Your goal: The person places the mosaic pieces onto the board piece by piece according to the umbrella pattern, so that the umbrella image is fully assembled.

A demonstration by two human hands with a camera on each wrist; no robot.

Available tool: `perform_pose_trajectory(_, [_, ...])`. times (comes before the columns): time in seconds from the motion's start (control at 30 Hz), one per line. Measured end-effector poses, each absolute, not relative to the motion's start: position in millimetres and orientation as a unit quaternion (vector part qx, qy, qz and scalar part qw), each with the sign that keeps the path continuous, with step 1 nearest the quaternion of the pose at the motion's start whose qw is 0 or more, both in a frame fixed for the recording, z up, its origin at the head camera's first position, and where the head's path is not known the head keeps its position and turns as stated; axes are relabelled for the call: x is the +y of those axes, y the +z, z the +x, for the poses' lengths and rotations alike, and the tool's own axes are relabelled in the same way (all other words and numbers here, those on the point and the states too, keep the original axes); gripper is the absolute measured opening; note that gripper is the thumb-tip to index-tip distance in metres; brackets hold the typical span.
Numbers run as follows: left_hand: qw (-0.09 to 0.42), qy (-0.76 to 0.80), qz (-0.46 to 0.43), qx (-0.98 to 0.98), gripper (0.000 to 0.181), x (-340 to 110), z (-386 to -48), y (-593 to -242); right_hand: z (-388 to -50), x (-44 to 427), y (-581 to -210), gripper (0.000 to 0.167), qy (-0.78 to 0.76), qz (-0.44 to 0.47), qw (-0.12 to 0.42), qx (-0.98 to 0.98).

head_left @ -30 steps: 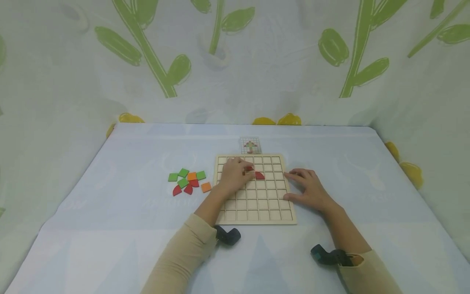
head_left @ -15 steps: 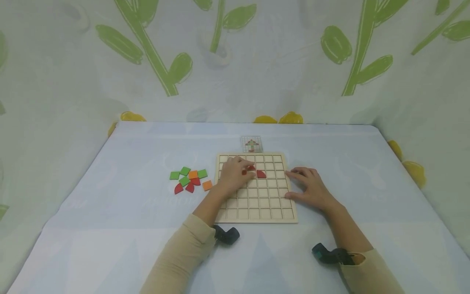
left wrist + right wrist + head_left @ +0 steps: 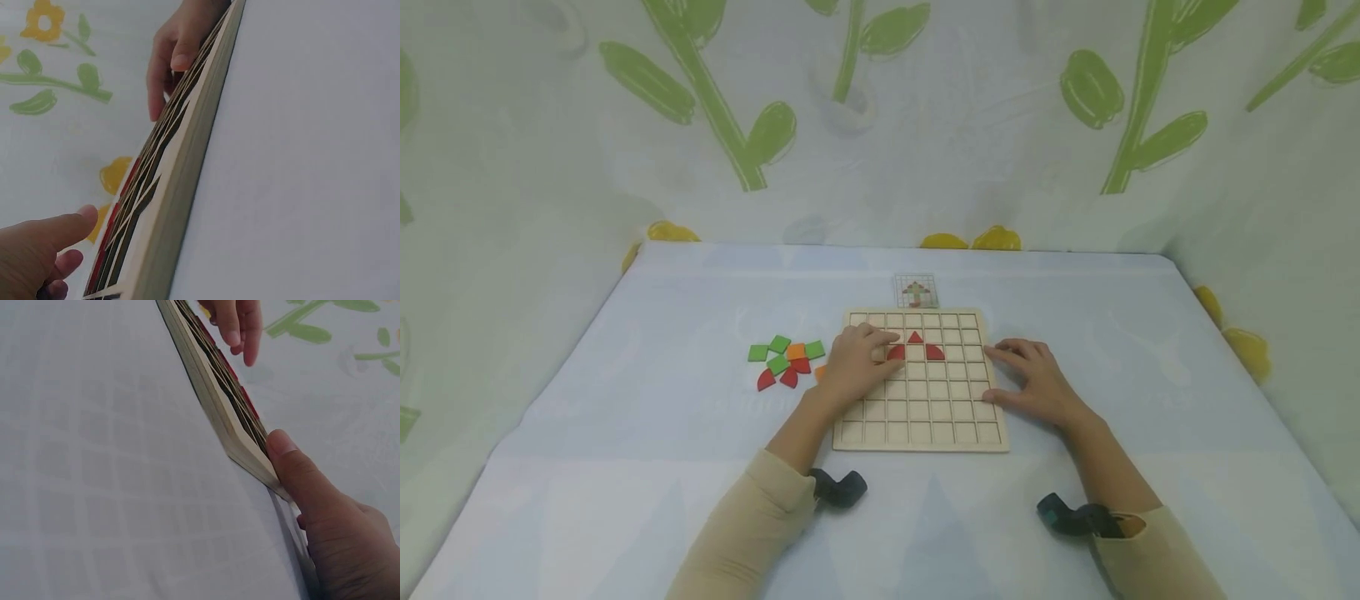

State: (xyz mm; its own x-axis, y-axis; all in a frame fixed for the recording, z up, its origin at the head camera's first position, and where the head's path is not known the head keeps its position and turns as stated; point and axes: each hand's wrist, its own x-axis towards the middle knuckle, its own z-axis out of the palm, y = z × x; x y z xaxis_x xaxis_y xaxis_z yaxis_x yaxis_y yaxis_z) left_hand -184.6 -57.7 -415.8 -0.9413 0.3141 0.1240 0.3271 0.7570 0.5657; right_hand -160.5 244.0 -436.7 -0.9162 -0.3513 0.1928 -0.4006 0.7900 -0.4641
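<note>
A wooden grid board lies flat on the table. Set in its upper cells are a red triangle, a red quarter-circle tile on the right and another red quarter-circle tile on the left. My left hand hovers over the board's left part, thumb and fingers apart beside the left quarter-circle, holding nothing; the hand hides several cells. My right hand rests at the board's right edge, its thumb touching the rim, fingers spread and relaxed.
Loose green, orange and red tiles lie left of the board, among them a green square and an orange square. A small pattern card sits just beyond the board's far edge. Flower-patterned cloth walls stand around the table.
My left hand has let go of the red tile and drawn back to the left, uncovering the red triangle and the left quarter-circle. My right hand stays at the board's edge.
</note>
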Motion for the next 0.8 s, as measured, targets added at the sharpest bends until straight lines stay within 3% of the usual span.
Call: perform_pose_trajectory(0.8, [0.079,-0.309,-0.172,-0.932,0.040,-110,-153,-429,-160,242,-435,0.070,0.255,0.188,0.044,-0.947])
